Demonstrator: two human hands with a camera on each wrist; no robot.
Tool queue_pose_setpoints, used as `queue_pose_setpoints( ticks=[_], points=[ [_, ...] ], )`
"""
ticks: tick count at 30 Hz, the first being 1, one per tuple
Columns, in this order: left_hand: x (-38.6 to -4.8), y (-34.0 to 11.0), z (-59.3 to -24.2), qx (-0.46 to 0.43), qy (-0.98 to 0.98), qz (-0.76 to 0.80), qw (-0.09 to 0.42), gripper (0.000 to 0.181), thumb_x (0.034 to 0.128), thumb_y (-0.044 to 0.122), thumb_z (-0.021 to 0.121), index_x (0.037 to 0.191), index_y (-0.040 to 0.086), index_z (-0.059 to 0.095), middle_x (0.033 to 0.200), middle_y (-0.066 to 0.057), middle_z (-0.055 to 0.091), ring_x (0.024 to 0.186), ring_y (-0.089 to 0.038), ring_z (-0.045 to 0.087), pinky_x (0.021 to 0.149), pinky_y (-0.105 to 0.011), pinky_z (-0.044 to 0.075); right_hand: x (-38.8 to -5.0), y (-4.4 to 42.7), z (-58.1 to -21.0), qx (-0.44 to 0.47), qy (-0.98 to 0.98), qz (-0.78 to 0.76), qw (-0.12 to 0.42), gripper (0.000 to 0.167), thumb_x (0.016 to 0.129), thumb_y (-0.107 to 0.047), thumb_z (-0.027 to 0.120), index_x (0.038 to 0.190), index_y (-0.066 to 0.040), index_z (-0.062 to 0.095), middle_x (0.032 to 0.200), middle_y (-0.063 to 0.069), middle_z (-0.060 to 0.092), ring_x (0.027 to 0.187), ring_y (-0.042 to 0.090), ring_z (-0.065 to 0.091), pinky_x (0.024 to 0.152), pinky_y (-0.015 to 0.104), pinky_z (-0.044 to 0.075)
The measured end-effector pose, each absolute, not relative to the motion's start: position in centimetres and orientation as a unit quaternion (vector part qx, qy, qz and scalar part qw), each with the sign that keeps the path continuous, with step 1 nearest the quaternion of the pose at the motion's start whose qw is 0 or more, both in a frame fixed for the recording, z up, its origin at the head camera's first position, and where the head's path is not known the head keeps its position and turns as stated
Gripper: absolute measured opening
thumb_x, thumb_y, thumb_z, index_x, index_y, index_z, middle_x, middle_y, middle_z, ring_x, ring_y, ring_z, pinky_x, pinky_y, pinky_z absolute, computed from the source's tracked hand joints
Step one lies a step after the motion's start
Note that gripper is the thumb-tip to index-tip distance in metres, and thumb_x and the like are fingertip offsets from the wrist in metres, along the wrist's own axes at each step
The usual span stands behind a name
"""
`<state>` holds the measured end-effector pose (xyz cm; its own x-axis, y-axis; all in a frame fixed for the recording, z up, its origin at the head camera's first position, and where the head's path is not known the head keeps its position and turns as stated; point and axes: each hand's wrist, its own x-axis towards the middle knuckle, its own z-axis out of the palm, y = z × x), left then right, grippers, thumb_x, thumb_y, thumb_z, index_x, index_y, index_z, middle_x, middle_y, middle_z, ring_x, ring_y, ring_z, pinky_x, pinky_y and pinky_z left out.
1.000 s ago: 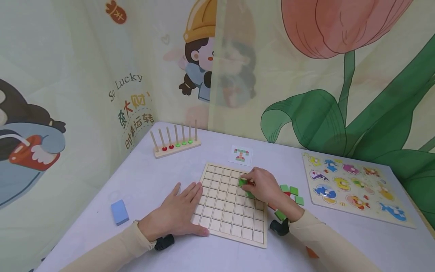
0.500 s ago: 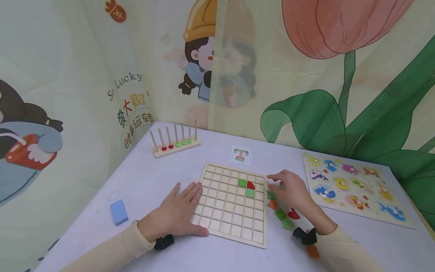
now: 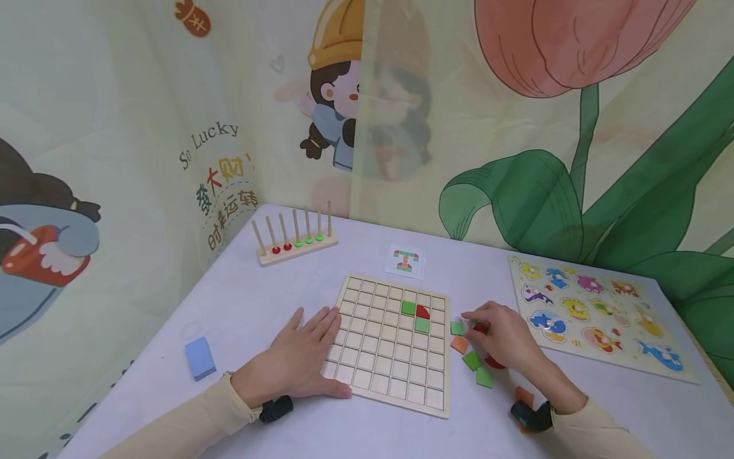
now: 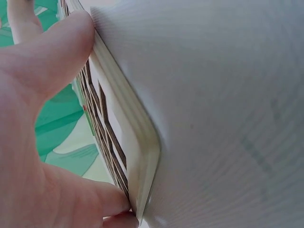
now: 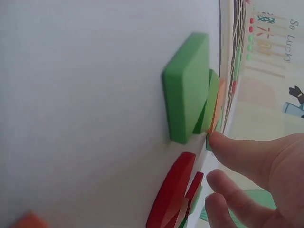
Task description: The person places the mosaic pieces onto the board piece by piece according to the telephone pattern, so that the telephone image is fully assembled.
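Observation:
My left hand (image 3: pixel 295 354) lies with fingers spread against the left side of a wooden grid board (image 3: pixel 387 368); in the left wrist view its thumb (image 4: pixel 57 52) touches the board's edge. Two green square tiles (image 3: pixel 408 308) and a red quarter-circle tile (image 3: pixel 422 312) sit in the grid's upper right cells. Beyond the board's right side, my right hand (image 3: pixel 504 335) hovers over loose tiles, thumb and fingers apart. A red tile (image 3: pixel 480 327) shows partly under its fingers. In the right wrist view, nothing is visible between thumb and fingers, with red tiles (image 5: pixel 171 190) close by.
Loose green tiles (image 3: pixel 484 378) and orange tiles (image 3: pixel 459 344) lie right of the board. A pattern card (image 3: pixel 406 261) is behind it. A peg rack (image 3: pixel 299 250) with beads stands back left, a blue block (image 3: pixel 199 358) at left, an animal puzzle board (image 3: pixel 608 312) at right.
My right hand has left the grid, where the red quarter-circle and two green tiles now show, and moved right and nearer over the loose tiles. The left hand stays put.

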<state>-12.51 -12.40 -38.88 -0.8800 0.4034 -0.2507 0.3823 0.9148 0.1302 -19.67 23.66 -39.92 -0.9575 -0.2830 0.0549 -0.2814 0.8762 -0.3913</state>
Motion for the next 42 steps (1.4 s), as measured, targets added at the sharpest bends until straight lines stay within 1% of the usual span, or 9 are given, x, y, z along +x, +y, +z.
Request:
queue_pose_setpoints(
  ticks=[8, 14, 21, 26, 35, 42],
  points=[
    [-12.5, -12.4, -38.9, 0.205, 0.968, 0.046, 0.136, 0.123, 0.0787, 0.084, 0.061, 0.161, 0.0, 0.026, 0.172, -0.015, 0.02, 0.161, -0.03, 0.019, 0.126, -0.064, 0.016, -19.8, 23.1, -40.1, -0.172, 0.965, -0.199, 0.015, 0.031, 0.087, -0.006, 0.079, 0.118, -0.009, 0.078, 0.109, 0.009, 0.073, 0.086, 0.016, 0.06, 0.069, 0.025, 0.052],
    [-12.6, -12.4, -38.9, 0.201, 0.969, 0.04, 0.139, 0.123, 0.0787, 0.084, 0.062, 0.161, 0.0, 0.025, 0.172, -0.014, 0.019, 0.161, -0.029, 0.018, 0.126, -0.063, 0.015, -19.9, 22.9, -40.1, -0.185, 0.962, -0.2, 0.018, 0.033, 0.087, -0.001, 0.076, 0.12, -0.005, 0.077, 0.106, 0.009, 0.072, 0.081, 0.014, 0.058, 0.063, 0.021, 0.049],
    [-12.4, -12.4, -38.8, 0.203, 0.968, 0.045, 0.142, 0.124, 0.0784, 0.084, 0.062, 0.161, -0.001, 0.024, 0.172, -0.014, 0.019, 0.161, -0.03, 0.018, 0.126, -0.063, 0.016, -19.8, 22.8, -40.2, -0.178, 0.962, -0.206, 0.019, 0.033, 0.087, 0.003, 0.075, 0.119, -0.004, 0.077, 0.104, 0.009, 0.071, 0.08, 0.014, 0.057, 0.063, 0.02, 0.049],
    [-12.4, -12.4, -38.8, 0.205, 0.968, 0.047, 0.14, 0.125, 0.0783, 0.084, 0.062, 0.161, -0.001, 0.024, 0.172, -0.015, 0.019, 0.161, -0.03, 0.018, 0.126, -0.063, 0.016, -19.6, 23.0, -40.1, -0.173, 0.962, -0.212, 0.023, 0.033, 0.088, 0.001, 0.076, 0.12, -0.004, 0.076, 0.103, 0.009, 0.071, 0.081, 0.015, 0.056, 0.062, 0.021, 0.048],
    [-12.4, -12.6, -38.7, 0.208, 0.968, 0.048, 0.135, 0.125, 0.078, 0.085, 0.062, 0.161, -0.002, 0.025, 0.172, -0.015, 0.02, 0.161, -0.03, 0.018, 0.126, -0.063, 0.017, -19.5, 23.3, -39.4, -0.189, 0.956, -0.223, -0.017, 0.035, 0.085, 0.001, 0.078, 0.12, -0.002, 0.076, 0.1, 0.009, 0.07, 0.083, 0.016, 0.057, 0.065, 0.021, 0.05],
    [-12.5, -12.6, -38.9, 0.207, 0.967, 0.05, 0.137, 0.124, 0.0788, 0.084, 0.061, 0.161, 0.0, 0.024, 0.172, -0.014, 0.019, 0.161, -0.029, 0.018, 0.126, -0.063, 0.016, -20.0, 21.9, -39.1, -0.204, 0.948, -0.243, -0.021, 0.033, 0.088, -0.003, 0.076, 0.121, -0.004, 0.076, 0.102, 0.008, 0.071, 0.088, 0.017, 0.059, 0.069, 0.023, 0.051]
  ],
)
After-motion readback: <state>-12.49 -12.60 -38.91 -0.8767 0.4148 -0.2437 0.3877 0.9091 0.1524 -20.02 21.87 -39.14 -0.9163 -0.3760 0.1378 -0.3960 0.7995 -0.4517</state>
